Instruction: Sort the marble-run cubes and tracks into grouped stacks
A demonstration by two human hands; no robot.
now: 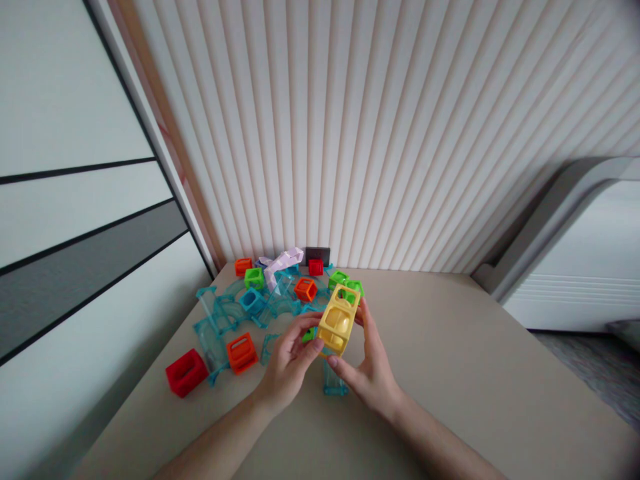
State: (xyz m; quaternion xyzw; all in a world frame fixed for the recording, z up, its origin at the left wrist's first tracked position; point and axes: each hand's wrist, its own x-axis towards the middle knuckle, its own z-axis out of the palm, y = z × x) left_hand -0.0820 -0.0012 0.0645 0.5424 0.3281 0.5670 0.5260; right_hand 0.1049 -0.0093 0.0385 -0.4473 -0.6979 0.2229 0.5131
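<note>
Now we see both hands up over the beige table (450,347), sharing one yellow plastic cube block (339,322): our left hand (286,365) pinches its lower left side, our right hand (369,363) grips its right edge and underside, so the block sits between the two, tilted, its hollowed face toward us. Just below it stands a clear teal plastic tube (333,383). Beyond lie clear teal curved track pieces (235,313), with an orange cube (242,353) and a red cube (186,373) well left.

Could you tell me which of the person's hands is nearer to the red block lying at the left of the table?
Left. The left hand is closer to the red block; the right hand is farther right.
</note>
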